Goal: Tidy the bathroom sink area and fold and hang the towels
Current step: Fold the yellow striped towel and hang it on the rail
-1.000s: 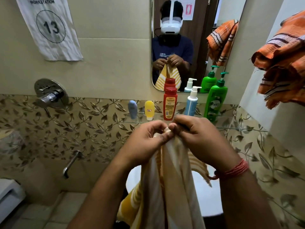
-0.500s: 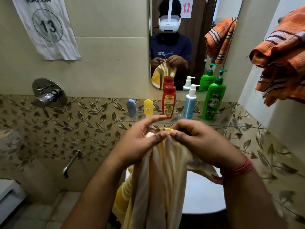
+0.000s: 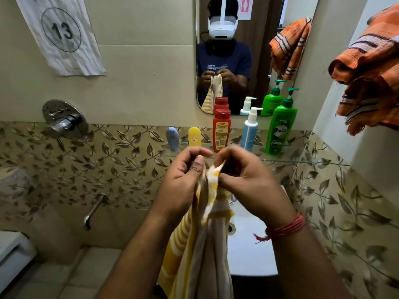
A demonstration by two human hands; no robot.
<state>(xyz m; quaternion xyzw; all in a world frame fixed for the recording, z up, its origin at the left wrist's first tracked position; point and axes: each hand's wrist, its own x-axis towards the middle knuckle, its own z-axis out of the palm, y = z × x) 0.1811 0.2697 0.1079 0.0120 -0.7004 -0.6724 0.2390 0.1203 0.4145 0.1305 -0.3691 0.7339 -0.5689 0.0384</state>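
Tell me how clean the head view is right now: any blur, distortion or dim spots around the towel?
Head view: strong wide-angle bending at the edges, so the glass shelf bows. Hands and yellow striped towel are fairly sharp; left hand and right hand both pinch its top edge. Lighting is soft and dim, darkest below the sink. The orange towel at right looks slightly soft.

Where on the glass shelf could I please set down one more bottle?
The glass shelf looks bare right of the green bottle, toward the side wall. From the blue tube to the green bottle it is crowded: yellow tube, red bottle, and white pump bottle stand close together.
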